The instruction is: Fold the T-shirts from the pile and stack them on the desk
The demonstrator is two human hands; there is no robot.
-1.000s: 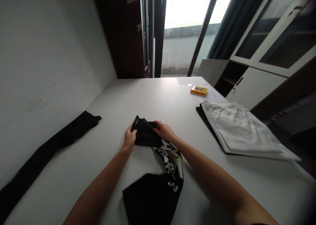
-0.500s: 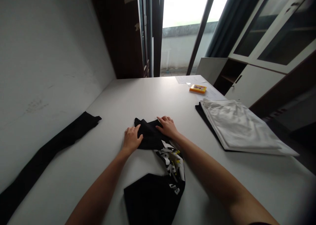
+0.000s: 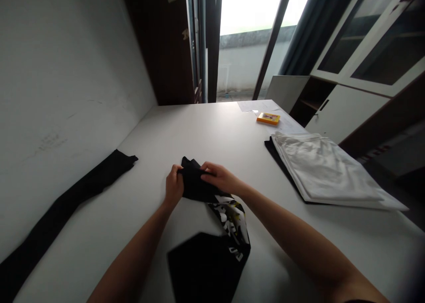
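A black garment (image 3: 206, 258) with a white and yellow print lies bunched on the white table in front of me. Its lower part is spread flat towards me, while the upper part is folded and slightly raised. My left hand (image 3: 174, 185) is closed on the left edge of that upper part, fingers curled round the cloth. From the right, my right hand (image 3: 219, 177) pinches the top of the same black cloth, thumb and fingers together. Some fingertips are hidden behind the fabric, and I cannot tell whether the garment is a shirt or something else.
A long black cloth (image 3: 83, 188) lies along the wall at left. On the right sits a folded white cloth stack (image 3: 325, 165) with black fabric under it. A yellow-orange box (image 3: 268, 118) rests on papers (image 3: 257, 106) at the far end of the white table (image 3: 199, 126).
Both hands have gone from lying spread on the cloth to gripping it. My right hand has moved left, and the upper part of the garment is lifted and folded slightly.
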